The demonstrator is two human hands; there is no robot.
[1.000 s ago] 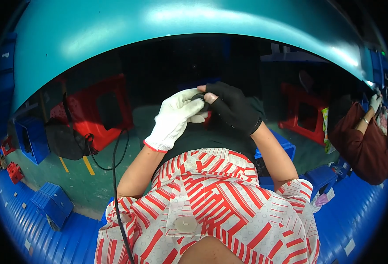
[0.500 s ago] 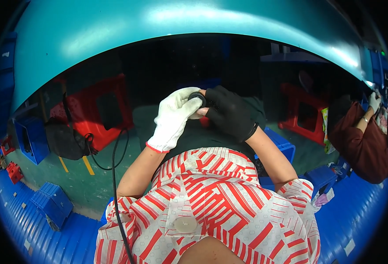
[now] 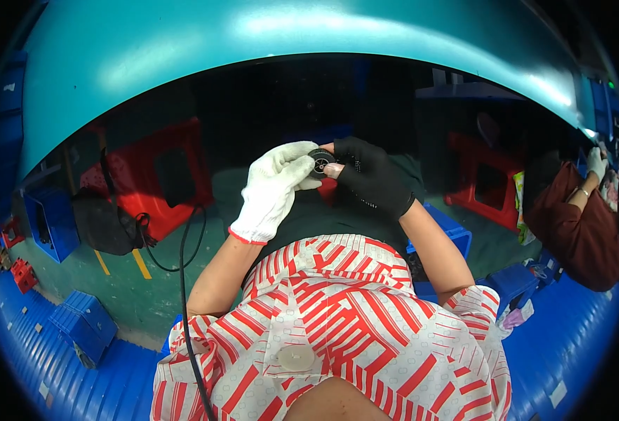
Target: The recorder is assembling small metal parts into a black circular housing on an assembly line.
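A small black wheel with a light spoked hub is held between my two hands, above my lap. My left hand, in a white knit glove with a red cuff, is closed on the wheel's left side with thumb and fingers. On its right side, my right hand grips it, wearing a black glove that leaves the fingertips bare. The right thumb lies against the wheel's face near the hub, and a right fingertip touches its upper edge. My other right fingers are mostly hidden.
A glossy teal tabletop curves across the far side. Red plastic stools stand left and right. A black bag, a black cable and blue crates are around. At the far right, another person in a dark red sleeve works.
The wheel has turned so that its spoked face shows. My right thumb has shifted onto that face, and my hands have moved slightly.
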